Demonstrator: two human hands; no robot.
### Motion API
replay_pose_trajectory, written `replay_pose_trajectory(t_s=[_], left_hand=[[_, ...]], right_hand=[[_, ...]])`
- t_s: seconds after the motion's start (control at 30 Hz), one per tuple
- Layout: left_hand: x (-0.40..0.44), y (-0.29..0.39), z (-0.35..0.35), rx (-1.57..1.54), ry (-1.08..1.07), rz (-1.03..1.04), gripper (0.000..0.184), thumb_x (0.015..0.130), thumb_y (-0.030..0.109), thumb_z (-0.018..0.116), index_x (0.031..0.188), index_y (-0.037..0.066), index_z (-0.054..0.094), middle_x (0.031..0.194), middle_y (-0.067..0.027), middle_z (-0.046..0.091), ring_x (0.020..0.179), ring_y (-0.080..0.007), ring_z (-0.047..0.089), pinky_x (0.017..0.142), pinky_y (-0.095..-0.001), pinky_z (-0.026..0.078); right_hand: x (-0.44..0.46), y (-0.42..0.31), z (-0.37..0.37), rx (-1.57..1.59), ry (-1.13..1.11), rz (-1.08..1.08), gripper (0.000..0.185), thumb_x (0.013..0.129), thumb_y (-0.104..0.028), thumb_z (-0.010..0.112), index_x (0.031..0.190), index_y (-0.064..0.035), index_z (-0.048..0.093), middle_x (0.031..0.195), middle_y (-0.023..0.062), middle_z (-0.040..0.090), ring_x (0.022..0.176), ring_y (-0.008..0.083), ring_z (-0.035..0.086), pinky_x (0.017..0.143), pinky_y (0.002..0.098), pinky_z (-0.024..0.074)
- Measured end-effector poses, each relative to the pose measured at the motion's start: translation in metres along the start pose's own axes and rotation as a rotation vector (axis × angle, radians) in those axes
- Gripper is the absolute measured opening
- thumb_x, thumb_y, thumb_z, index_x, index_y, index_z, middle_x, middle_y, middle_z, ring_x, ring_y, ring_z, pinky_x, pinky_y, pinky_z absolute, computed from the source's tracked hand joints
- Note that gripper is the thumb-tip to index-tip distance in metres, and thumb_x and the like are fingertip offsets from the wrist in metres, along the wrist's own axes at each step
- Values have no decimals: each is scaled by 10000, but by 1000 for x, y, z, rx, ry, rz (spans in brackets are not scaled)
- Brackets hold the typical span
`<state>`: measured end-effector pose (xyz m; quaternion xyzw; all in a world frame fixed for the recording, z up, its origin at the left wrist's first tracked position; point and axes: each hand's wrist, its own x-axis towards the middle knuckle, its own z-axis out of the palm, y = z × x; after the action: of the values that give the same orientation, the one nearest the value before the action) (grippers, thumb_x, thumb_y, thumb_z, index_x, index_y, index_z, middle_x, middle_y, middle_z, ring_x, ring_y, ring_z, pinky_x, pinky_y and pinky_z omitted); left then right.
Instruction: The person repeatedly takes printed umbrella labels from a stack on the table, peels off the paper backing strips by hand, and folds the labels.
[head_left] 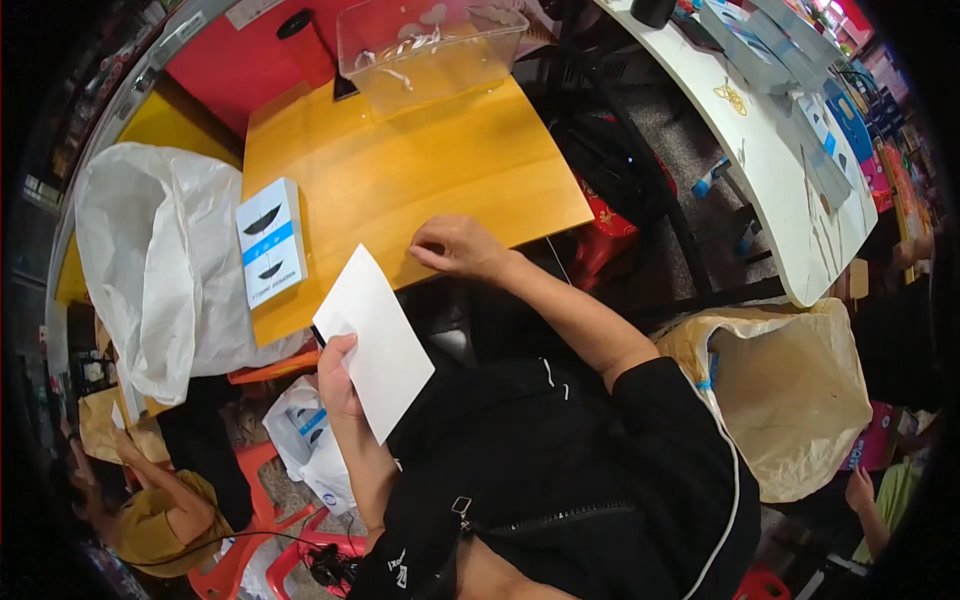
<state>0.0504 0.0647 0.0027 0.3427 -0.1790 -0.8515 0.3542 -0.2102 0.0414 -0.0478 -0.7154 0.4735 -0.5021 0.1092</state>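
My left hand (pixel 340 378) is closed on a flat white box or card (pixel 374 345), thumb on its face, held tilted in front of my body near the table's front edge. My right hand (pixel 455 246) is over the front edge of the yellow wooden table (pixel 420 180), fingers curled, apart from the white piece; whether something small is between its fingers cannot be made out. A white and blue box with umbrella pictures (pixel 270 243) lies at the table's left edge.
A clear plastic bin (pixel 430 60) stands at the table's back. An open white sack (pixel 160 260) is at left, an open tan sack (pixel 790 400) at right. More boxes (pixel 825 150) lie on a white table (pixel 775 180). Other people sit at lower left (pixel 165 510) and lower right (pixel 885 510).
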Motion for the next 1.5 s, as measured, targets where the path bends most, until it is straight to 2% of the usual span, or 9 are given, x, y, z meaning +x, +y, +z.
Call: replay_pose_trajectory(t_s=[0.13, 0.23, 0.4, 0.53, 0.63, 0.73, 1.1, 1.4, 1.5], left_hand=[[10, 0, 12, 33, 23, -18, 434, 782, 118, 510, 1204, 19, 485, 1004, -122, 633, 851, -249, 647, 736, -355, 554], [19, 8, 30, 29, 26, -20, 425, 795, 120, 487, 1207, 16, 483, 1001, -128, 636, 833, -250, 652, 714, -349, 561], [45, 16, 45, -47, -69, -90, 433, 801, 109, 461, 1222, 8, 464, 1033, -146, 629, 865, -262, 650, 744, -364, 561], [70, 10, 58, 14, -39, -150, 447, 795, 115, 458, 1231, 13, 452, 1063, -151, 616, 885, -268, 643, 750, -371, 557], [84, 10, 72, 49, -61, -199, 461, 782, 125, 469, 1229, 10, 451, 1055, -152, 617, 874, -275, 644, 742, -381, 556], [100, 11, 69, -54, -199, -306, 518, 730, 87, 472, 1233, -25, 433, 1118, -187, 578, 967, -321, 606, 842, -423, 509], [98, 14, 74, 8, -70, -231, 462, 749, 116, 488, 1185, -33, 463, 1003, -171, 616, 864, -290, 633, 774, -395, 534], [103, 41, 65, -2, -60, -288, 379, 784, 93, 520, 1127, -67, 500, 1005, -173, 610, 914, -289, 613, 819, -383, 505], [99, 49, 64, -7, -30, -183, 292, 808, 93, 532, 1050, -70, 529, 935, -162, 626, 823, -254, 639, 719, -345, 535]], right_hand=[[-2, -4, -6, 96, -2, 101, 108, 777, -138, 636, 748, -34, 630, 726, 105, 625, 681, 254, 609, 610, 336, 484], [-1, -28, -34, 234, 327, -15, 46, 761, -16, 623, 806, -6, 626, 799, 119, 644, 749, 256, 624, 681, 321, 487], [-34, -18, -91, 246, 868, 355, 95, 813, 25, 510, 854, -8, 590, 888, 76, 582, 805, 161, 540, 736, 259, 425], [-85, 23, -130, 396, 1490, 589, 96, 891, -131, 465, 864, -56, 519, 740, -19, 414, 684, 73, 377, 637, 217, 322], [-146, 71, -134, 253, 1869, 1019, 262, 882, -301, 535, 983, -60, 554, 866, 15, 521, 813, 92, 459, 727, 233, 369], [-178, 95, -134, 411, 1550, 1002, 406, 854, -399, 584, 1033, -37, 541, 949, 41, 536, 863, 137, 487, 760, 278, 397], [-213, 144, -122, 143, 1512, 1158, 702, 710, -327, 772, 1165, 43, 387, 1100, 139, 498, 958, 208, 507, 832, 313, 419], [-206, 75, -100, 743, 1479, 1070, 316, 880, -251, 557, 1097, -21, 550, 1061, 54, 581, 920, 167, 538, 789, 333, 448], [-115, 14, -105, 52, 1454, 1046, 177, 888, -150, 498, 1033, -61, 546, 807, -16, 510, 668, 80, 423, 630, 229, 382]])
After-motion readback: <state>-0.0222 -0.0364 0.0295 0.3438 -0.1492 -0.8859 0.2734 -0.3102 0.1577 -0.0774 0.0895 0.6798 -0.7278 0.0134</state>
